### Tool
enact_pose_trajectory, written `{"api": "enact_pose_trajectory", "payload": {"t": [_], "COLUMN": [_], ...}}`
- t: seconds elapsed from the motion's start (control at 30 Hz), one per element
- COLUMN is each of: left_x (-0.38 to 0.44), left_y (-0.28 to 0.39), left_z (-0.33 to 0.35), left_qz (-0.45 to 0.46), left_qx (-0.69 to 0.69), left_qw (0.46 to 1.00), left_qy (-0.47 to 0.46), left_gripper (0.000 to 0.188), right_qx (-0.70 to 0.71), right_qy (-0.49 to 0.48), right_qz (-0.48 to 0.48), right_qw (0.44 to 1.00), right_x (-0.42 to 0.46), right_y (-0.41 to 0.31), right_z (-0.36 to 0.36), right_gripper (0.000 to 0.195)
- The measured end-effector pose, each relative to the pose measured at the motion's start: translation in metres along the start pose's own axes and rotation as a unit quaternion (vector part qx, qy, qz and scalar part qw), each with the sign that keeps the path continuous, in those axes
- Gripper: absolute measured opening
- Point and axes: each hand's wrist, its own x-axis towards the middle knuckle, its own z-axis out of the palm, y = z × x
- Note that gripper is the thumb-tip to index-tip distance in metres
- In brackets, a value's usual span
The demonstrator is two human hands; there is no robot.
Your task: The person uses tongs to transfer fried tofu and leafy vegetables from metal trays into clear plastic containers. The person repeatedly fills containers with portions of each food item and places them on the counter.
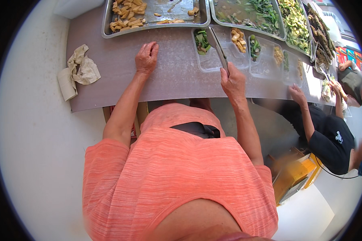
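My right hand [233, 79] grips a pair of metal tongs [218, 48]. The tips reach over a clear plastic compartment container [209, 67] that holds leafy greens [201, 42] on one side and fried tofu pieces [238, 40] on the other. My left hand [147, 58] rests on the table, fingers loosely curled in, and nothing shows in it. Beyond it stands a metal tray [157, 27] with more fried tofu pieces [129, 13]. A second metal tray [244, 27], behind the container, has cooked greens in liquid.
Two more clear containers [261, 72] [291, 79] sit rightward. Further trays hold sliced vegetables [295, 25] and dark elongated food [318, 33]. Crumpled brown paper [87, 70] and a paper roll [67, 84] lie far left. A co-worker in black [325, 135] stands right; another person's hands [338, 87] are beyond.
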Motion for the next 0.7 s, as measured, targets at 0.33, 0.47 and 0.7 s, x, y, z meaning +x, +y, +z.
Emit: {"api": "enact_pose_trajectory", "payload": {"t": [0.33,0.47,0.7], "left_x": [-0.001,0.0,-0.012], "left_y": [0.0,0.002,0.09], "left_z": [0.001,0.001,0.036], "left_qz": [-0.006,-0.014,-0.178], "left_qx": [0.0,0.012,-0.185], "left_qw": [1.0,0.999,0.929], "left_qy": [-0.003,-0.033,-0.268], "left_gripper": [0.018,0.02,0.053], "right_qx": [-0.043,-0.022,-0.067], "right_qy": [-0.012,-0.013,-0.006], "right_qz": [0.003,0.004,-0.044], "right_qw": [0.999,1.0,0.997], "right_x": [0.009,0.012,0.009], "right_y": [0.003,0.008,0.011], "right_z": [-0.002,-0.001,-0.004], "right_gripper": [0.021,0.023,0.023]}}
